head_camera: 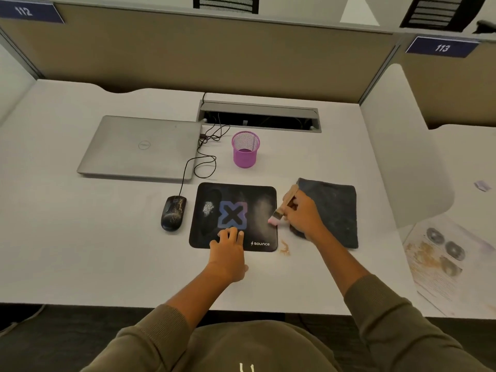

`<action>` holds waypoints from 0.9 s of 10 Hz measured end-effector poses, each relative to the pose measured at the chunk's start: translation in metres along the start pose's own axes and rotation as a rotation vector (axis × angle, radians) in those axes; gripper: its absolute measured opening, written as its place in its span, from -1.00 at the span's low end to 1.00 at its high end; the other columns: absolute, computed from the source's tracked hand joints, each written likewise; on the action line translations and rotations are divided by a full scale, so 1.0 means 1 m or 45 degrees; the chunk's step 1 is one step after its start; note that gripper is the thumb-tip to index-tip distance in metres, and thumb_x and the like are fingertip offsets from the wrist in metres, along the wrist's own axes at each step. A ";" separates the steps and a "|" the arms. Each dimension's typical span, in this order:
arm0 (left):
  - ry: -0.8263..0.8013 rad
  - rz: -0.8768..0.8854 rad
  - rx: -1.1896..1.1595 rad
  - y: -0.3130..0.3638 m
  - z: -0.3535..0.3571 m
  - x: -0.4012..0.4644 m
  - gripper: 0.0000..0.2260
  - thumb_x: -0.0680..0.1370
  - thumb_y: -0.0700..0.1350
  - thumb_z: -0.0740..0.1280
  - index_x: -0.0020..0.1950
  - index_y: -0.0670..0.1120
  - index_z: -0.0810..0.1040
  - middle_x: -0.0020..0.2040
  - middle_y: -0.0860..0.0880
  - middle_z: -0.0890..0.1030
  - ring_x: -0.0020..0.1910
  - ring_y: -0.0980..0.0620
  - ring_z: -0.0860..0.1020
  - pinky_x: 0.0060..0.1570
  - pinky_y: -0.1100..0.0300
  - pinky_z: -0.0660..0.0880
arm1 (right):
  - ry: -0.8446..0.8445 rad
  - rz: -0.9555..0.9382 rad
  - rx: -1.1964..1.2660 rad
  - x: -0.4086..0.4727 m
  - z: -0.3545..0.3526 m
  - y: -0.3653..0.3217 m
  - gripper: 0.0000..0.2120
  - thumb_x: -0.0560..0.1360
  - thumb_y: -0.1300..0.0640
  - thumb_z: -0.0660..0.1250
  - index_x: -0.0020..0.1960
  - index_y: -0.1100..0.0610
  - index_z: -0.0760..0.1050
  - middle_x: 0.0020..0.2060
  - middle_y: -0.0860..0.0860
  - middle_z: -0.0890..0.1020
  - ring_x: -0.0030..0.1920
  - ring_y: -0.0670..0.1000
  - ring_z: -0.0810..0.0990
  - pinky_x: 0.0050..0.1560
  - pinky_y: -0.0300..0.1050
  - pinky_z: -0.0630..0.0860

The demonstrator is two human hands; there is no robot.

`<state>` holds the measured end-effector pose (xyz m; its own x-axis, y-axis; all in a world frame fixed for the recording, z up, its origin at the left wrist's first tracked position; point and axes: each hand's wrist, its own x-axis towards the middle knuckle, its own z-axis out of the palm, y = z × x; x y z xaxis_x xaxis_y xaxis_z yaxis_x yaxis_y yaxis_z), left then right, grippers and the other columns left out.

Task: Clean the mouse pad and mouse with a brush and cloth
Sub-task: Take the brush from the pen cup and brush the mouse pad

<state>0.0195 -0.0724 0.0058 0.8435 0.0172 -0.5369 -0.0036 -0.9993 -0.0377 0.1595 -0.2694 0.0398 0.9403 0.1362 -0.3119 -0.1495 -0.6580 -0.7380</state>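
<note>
**Mouse pad brushed at its right edge**

Mouse pad [233, 200], black with a blue-and-purple X in the middle and the word "sounce" at its near right corner, lies flat on the white tabletop [107, 264] in front of the person. The left hand [228, 251] rests on the pad's near edge, fingers spread and fairly straight, pressing it down and holding nothing. The right hand [303, 216] grips a wooden-handled brush [281, 208], fingers curled round the handle; its pink bristles touch the pad's right edge, where a pale dusty smear shows. A small heap of tan crumbs [284, 248] lies on the tabletop just beside the pad's near right corner. A whitish patch sits on the pad left of the X.

A dark cloth [335, 210] lies flat just right of the pad, partly under the right hand. The black wired mouse [174, 213], speckled with light marks, sits just left of the pad, apart from it.

Farther back stand a pink mesh cup [245, 150] and a closed silver laptop [139, 149], with the mouse's cable looping between them.
</note>
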 end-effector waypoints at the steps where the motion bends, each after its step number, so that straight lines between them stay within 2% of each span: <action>1: 0.000 0.004 0.000 0.000 -0.001 0.000 -0.16 0.61 0.29 0.34 0.71 -0.05 0.03 0.65 -0.16 0.11 0.61 -0.29 0.17 0.48 -0.19 0.35 | -0.069 -0.050 -0.079 -0.007 0.004 -0.002 -0.78 0.55 0.19 0.52 0.07 0.17 0.49 -0.16 0.03 0.61 -0.21 -0.04 0.59 -0.13 -0.15 0.60; 2: 0.001 0.002 -0.002 0.000 -0.002 -0.001 -0.16 0.61 0.28 0.33 0.71 -0.06 0.02 0.65 -0.16 0.11 0.60 -0.28 0.16 0.47 -0.18 0.36 | -0.234 -0.082 -0.262 -0.020 0.002 0.009 -0.81 0.55 0.26 0.47 0.00 0.18 0.44 -0.20 0.10 0.58 -0.21 0.03 0.53 -0.15 0.01 0.59; 3: 0.001 -0.004 -0.007 0.001 -0.001 -0.001 -0.16 0.61 0.27 0.33 0.71 -0.07 0.01 0.65 -0.17 0.11 0.60 -0.28 0.16 0.46 -0.18 0.36 | -0.362 -0.090 -0.428 -0.022 -0.002 0.011 -0.88 0.60 0.29 0.39 0.06 0.14 0.47 -0.11 0.12 0.61 -0.13 0.10 0.61 -0.06 -0.02 0.63; 4: 0.000 0.000 -0.001 0.000 -0.001 -0.001 -0.16 0.61 0.28 0.34 0.71 -0.07 0.01 0.65 -0.17 0.11 0.60 -0.29 0.16 0.47 -0.19 0.36 | -0.223 -0.113 -0.260 -0.010 -0.008 0.005 -0.87 0.58 0.31 0.40 0.07 0.16 0.51 -0.08 0.11 0.65 -0.04 0.15 0.66 -0.03 -0.08 0.62; 5: -0.003 -0.002 -0.004 -0.001 -0.001 0.000 -0.16 0.61 0.29 0.34 0.71 -0.06 0.02 0.66 -0.16 0.11 0.61 -0.28 0.16 0.47 -0.19 0.36 | -0.007 -0.052 -0.019 -0.004 -0.002 0.001 -0.84 0.59 0.28 0.42 0.13 0.14 0.53 -0.03 0.02 0.65 -0.02 0.02 0.66 0.00 -0.14 0.63; 6: -0.004 -0.001 -0.004 -0.001 -0.001 0.000 -0.16 0.61 0.29 0.33 0.71 -0.05 0.02 0.66 -0.16 0.11 0.61 -0.28 0.16 0.47 -0.19 0.35 | -0.056 -0.016 -0.030 -0.006 0.004 0.005 -0.76 0.54 0.21 0.51 0.12 0.14 0.50 -0.06 0.02 0.63 -0.06 0.03 0.65 -0.10 -0.21 0.58; 7: -0.003 -0.007 0.002 0.000 -0.001 0.000 -0.16 0.61 0.29 0.33 0.71 -0.06 0.01 0.66 -0.16 0.11 0.61 -0.28 0.16 0.48 -0.19 0.35 | -0.292 -0.036 -0.321 -0.010 0.003 0.001 -0.76 0.53 0.22 0.51 0.08 0.19 0.47 -0.09 0.17 0.63 -0.12 0.17 0.63 -0.04 0.05 0.64; 8: 0.001 -0.007 0.006 0.001 0.000 0.001 -0.16 0.62 0.29 0.33 0.71 -0.07 0.01 0.66 -0.15 0.11 0.61 -0.29 0.16 0.48 -0.19 0.35 | -0.254 -0.070 -0.305 -0.003 -0.001 -0.004 -0.87 0.54 0.30 0.43 0.03 0.19 0.52 -0.09 0.19 0.65 -0.05 0.24 0.66 -0.04 0.07 0.64; 9: 0.002 -0.006 0.011 0.001 0.001 -0.001 -0.15 0.62 0.28 0.33 0.71 -0.08 0.00 0.65 -0.17 0.11 0.61 -0.29 0.16 0.47 -0.19 0.36 | -0.015 0.013 0.040 0.019 0.003 -0.013 -0.85 0.53 0.27 0.48 0.03 0.11 0.55 -0.07 0.11 0.70 -0.10 0.11 0.72 -0.06 0.00 0.71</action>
<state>0.0187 -0.0731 0.0057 0.8445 0.0222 -0.5352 -0.0038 -0.9989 -0.0474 0.1786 -0.2557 0.0415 0.9350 0.1384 -0.3266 -0.1691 -0.6356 -0.7533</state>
